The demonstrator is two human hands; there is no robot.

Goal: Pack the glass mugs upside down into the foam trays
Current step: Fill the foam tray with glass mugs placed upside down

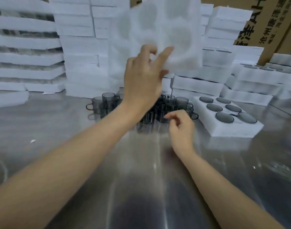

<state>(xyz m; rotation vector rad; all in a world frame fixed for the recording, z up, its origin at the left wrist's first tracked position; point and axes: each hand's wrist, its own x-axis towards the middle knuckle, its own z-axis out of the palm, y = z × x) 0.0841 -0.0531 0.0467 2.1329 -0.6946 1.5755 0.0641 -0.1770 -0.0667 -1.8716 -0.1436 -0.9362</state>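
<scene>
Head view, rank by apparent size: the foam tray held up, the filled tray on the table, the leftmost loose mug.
1. Raised foam tray: looks largest, but it is blurred and maybe nearer the camera, so its true lead is unsure.
2. Filled tray.
3. Leftmost mug: plainly smallest.

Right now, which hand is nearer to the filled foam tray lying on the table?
Right. The right hand hovers just left of the filled foam tray, by the loose mugs. The left hand is raised farther left, gripping another foam tray, which is blurred.
</scene>
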